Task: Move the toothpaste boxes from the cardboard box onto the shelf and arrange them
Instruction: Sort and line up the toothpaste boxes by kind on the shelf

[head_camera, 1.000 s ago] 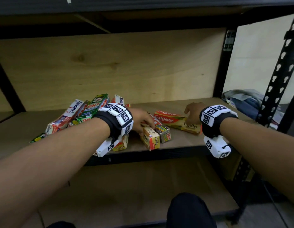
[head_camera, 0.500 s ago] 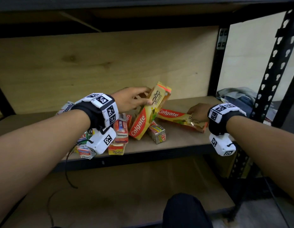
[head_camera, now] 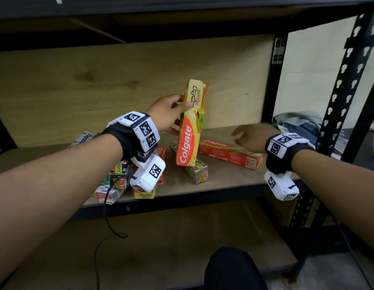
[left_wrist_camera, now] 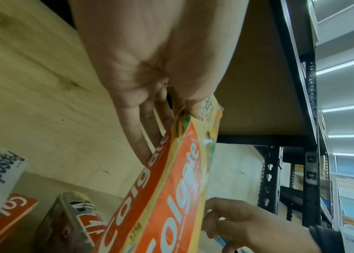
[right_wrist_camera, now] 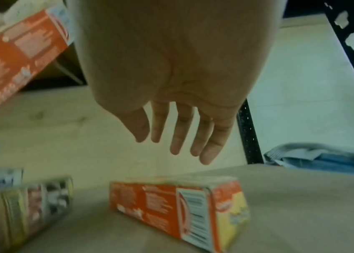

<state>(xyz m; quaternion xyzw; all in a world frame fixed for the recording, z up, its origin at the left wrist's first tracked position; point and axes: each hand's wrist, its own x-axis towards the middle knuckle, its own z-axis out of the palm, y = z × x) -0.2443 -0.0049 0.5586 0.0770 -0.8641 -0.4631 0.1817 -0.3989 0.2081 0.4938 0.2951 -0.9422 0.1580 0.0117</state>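
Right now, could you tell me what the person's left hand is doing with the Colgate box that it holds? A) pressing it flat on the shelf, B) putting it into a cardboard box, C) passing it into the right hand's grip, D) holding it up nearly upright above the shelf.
D: the left hand grips the Colgate box near its top, nearly upright, while the right hand is open and apart.

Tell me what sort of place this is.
Probably a stockroom or shop storage area: a black metal rack with wooden shelf boards, loose toothpaste boxes being sorted, and more racks under strip lights behind.
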